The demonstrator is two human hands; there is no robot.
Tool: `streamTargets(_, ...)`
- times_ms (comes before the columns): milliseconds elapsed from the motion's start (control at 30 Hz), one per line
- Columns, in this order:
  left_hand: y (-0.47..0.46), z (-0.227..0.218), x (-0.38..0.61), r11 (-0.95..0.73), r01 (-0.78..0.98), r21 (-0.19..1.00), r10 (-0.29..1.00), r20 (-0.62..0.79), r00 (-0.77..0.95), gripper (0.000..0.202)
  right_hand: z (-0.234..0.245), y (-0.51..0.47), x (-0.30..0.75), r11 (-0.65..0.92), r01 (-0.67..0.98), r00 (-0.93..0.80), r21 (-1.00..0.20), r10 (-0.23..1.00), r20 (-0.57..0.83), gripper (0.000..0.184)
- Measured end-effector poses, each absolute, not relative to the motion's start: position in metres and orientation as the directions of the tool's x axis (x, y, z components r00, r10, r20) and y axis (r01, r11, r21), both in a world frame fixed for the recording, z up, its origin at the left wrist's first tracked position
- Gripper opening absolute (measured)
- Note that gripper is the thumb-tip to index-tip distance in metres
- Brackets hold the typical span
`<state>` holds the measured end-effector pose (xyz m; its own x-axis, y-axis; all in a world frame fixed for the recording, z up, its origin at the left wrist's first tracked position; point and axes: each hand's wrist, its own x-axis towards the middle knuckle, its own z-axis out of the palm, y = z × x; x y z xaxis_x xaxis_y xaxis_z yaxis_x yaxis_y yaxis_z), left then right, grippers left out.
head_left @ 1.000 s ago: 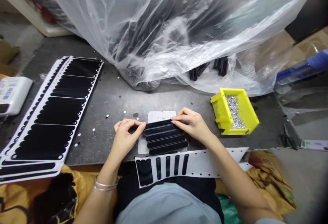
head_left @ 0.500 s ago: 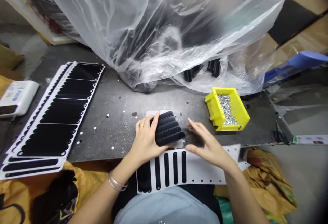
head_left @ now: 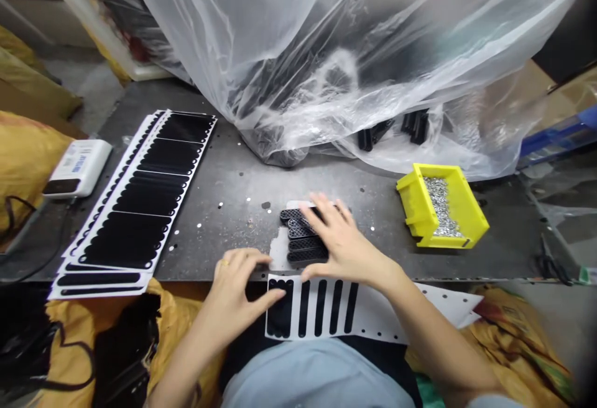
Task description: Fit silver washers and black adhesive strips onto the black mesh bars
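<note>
A small stack of black strips (head_left: 302, 237) lies on a white card (head_left: 280, 249) on the table, with a mesh texture showing on top. My right hand (head_left: 342, 240) rests across the strips with its fingers spread, covering their right ends. My left hand (head_left: 237, 283) is just below them, fingers apart, its fingertips at the left end of a white backing sheet (head_left: 368, 315). That sheet carries several black strips and lies along the table's near edge. Neither hand grips anything.
The dark metal table (head_left: 233, 209) holds long white sheets of black pads (head_left: 140, 199) at left and a yellow bin of small metal parts (head_left: 441, 209) at right. Clear plastic sheeting (head_left: 298, 41) covers a heap behind. Small white dots are scattered over the table.
My left hand has let go of the strips, which now lie flat on the card with their mesh side up. My right hand has moved onto them, and my left hand has moved nearer the backing sheet.
</note>
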<state>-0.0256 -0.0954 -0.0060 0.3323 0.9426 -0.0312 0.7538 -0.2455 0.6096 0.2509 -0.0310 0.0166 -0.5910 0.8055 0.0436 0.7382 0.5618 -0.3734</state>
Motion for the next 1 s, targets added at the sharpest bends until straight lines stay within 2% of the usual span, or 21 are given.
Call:
streamTargets(33, -0.103, -0.008, -0.023, -0.248, 0.743, 0.622, 0.936, -0.045, 0.349, 0.034, 0.019, -0.042, 0.267, 0.502, 0.778, -0.521, -0.377, 0.852, 0.061, 0.101)
streamTargets(100, -0.113, -0.012, -0.014, -0.252, 0.725, 0.642, 0.926, -0.057, 0.372, 0.019, 0.022, -0.067, 0.301, 0.343, 0.846, -0.342, -0.408, 0.936, 0.079, 0.052)
streamTargets(167, -0.117, -0.013, -0.006, -0.280, 0.705, 0.652, 0.911, -0.052, 0.410, 0.009, 0.022, -0.094, 0.328, 0.301, 0.852, -0.341, -0.429, 0.940, -0.017, 0.027)
streamTargets(233, -0.115, -0.009, 0.000, -0.340, 0.684, 0.645, 0.889, -0.018, 0.458, 0.005, 0.020, -0.114, 0.338, 0.330, 0.825, -0.390, -0.458, 0.920, -0.040, 0.013)
streamTargets(267, -0.113, -0.005, 0.004, -0.377, 0.672, 0.638, 0.873, 0.004, 0.487, 0.008, 0.020, -0.121, 0.337, 0.352, 0.802, -0.413, -0.482, 0.911, -0.022, 0.011)
streamTargets(367, -0.110, 0.008, 0.027, -0.515, 0.585, 0.626, 0.792, 0.087, 0.604, 0.041, 0.025, -0.129, 0.317, 0.446, 0.700, -0.479, -0.558, 0.873, 0.096, 0.016)
streamTargets(400, -0.110, 0.011, 0.037, -0.560, 0.545, 0.624, 0.762, 0.130, 0.634, 0.040, 0.028, -0.129, 0.308, 0.481, 0.675, -0.489, -0.560, 0.860, 0.148, 0.016)
streamTargets(500, -0.111, 0.015, 0.062, -0.585, 0.528, 0.616, 0.776, 0.236, 0.585, 0.010, 0.028, -0.129, 0.287, 0.528, 0.743, -0.374, -0.411, 0.837, 0.400, 0.016)
streamTargets(567, -0.109, 0.015, 0.068, -0.536, 0.543, 0.647, 0.814, 0.224, 0.536, 0.015, 0.021, -0.130, 0.278, 0.518, 0.802, -0.312, -0.296, 0.787, 0.533, 0.018)
streamTargets(633, -0.106, 0.011, 0.068, -0.487, 0.534, 0.691, 0.828, 0.171, 0.534, 0.022, 0.010, -0.134, 0.273, 0.544, 0.794, -0.318, -0.272, 0.753, 0.576, 0.024)
streamTargets(700, -0.104, 0.002, 0.066, -0.466, 0.552, 0.692, 0.844, 0.161, 0.511, 0.028, 0.004, -0.138, 0.275, 0.588, 0.712, -0.335, -0.383, 0.764, 0.551, 0.025)
streamTargets(767, -0.105, -0.012, 0.066, -0.489, 0.620, 0.613, 0.862, 0.232, 0.451, 0.029, 0.003, -0.141, 0.284, 0.553, 0.536, -0.334, -0.638, 0.833, 0.440, 0.015)
streamTargets(833, -0.107, -0.028, 0.066, -0.540, 0.683, 0.492, 0.842, 0.332, 0.426, 0.026, 0.008, -0.140, 0.295, 0.338, 0.289, -0.278, -0.896, 0.925, 0.260, 0.006)
streamTargets(867, -0.109, -0.034, 0.067, -0.565, 0.698, 0.440, 0.822, 0.374, 0.430, 0.023, 0.011, -0.138, 0.299, 0.210, 0.190, -0.226, -0.959, 0.960, 0.165, 0.007)
streamTargets(933, -0.112, -0.040, 0.066, -0.586, 0.710, 0.390, 0.798, 0.431, 0.422, 0.015, 0.015, -0.129, 0.300, 0.069, 0.157, -0.102, -0.985, 0.993, 0.053, 0.011)
streamTargets(1000, -0.110, -0.037, 0.061, -0.531, 0.740, 0.413, 0.824, 0.456, 0.337, 0.011, 0.015, -0.115, 0.290, 0.121, 0.337, -0.064, -0.934, 0.992, 0.105, 0.022)
